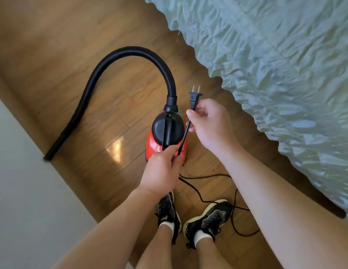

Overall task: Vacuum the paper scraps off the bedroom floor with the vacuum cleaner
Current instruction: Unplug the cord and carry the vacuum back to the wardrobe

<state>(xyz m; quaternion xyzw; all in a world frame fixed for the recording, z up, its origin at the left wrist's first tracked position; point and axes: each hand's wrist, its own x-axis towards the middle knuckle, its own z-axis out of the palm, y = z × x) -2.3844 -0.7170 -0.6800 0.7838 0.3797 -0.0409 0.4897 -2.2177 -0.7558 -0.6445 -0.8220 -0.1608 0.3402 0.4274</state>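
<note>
Bedding [285,74] in crumpled pale green fills the right of the view, its edge running diagonally above a wooden floor [72,65]. No paper scraps show on the boards visible here. Just ahead of the person's shoes [208,218] sits the vacuum cleaner [155,144], red with a black top and handle, near the bedding's edge but apart from it. Its black hose [118,53] arches from the front and curves down to the left, the far end lying on the floor by a pale wall [23,171]. The power cord [184,133] runs taut between the two hands — slanting from lower left to upper right past the cleaner's right side — while its slack loops on the floor around the shoes. The left hand [161,169] pinches the cord over the cleaner's rear. The right hand [210,121], higher and nearer the bedding, has its fingers curled round the base of the plug [194,98]. The plug stands almost upright in that grip, long axis in line with the cord, its two prongs [196,88] pointing up and away from the person. No socket is in view; plugging in will likely fall to the right hand, prongs leading.
</note>
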